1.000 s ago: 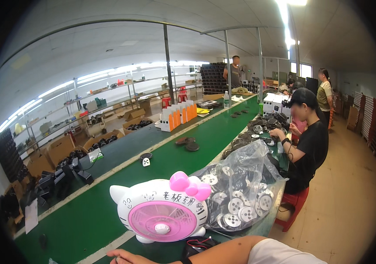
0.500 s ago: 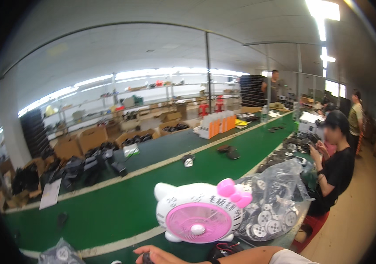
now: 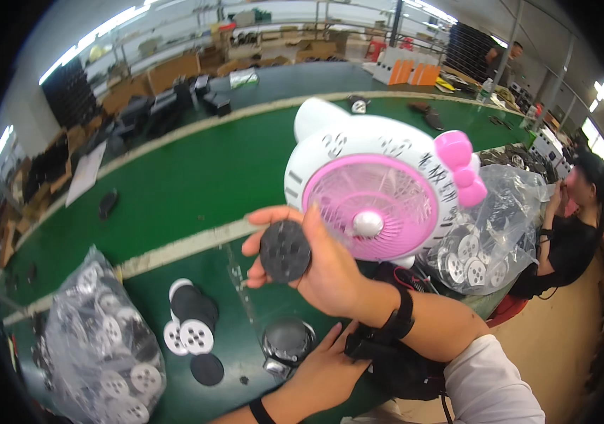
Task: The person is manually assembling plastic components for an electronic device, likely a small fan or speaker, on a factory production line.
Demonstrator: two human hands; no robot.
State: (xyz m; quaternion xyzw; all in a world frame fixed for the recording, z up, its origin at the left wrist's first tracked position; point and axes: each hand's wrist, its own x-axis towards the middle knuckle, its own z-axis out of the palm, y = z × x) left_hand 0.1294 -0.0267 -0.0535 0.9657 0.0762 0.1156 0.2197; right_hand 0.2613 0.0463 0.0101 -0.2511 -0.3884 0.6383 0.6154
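A black round disc with several holes (image 3: 286, 251) is gripped in my right hand (image 3: 330, 272), which is raised in front of a white and pink cat-shaped fan (image 3: 369, 224). Lower down, my left hand (image 3: 327, 364) reaches across to the right, its fingers closed at a black object (image 3: 358, 346) whose kind I cannot make out. Beside that hand, a rounded black and chrome device (image 3: 288, 340) rests on the green table. White discs with holes (image 3: 196, 337) and thin black discs (image 3: 207, 369) lie in a loose pile left of it.
A clear plastic bag of white discs (image 3: 104, 339) stands at the near left, and a similar bag (image 3: 489, 233) sits right of the fan. A green belt (image 3: 196, 180) runs behind. At the right, a person in black (image 3: 577, 240) sits working. Filled boxes line the far side.
The view has tilted down, so the near table shows more. My right hand now stands higher in view with the black disc facing me. My left hand has come into view.
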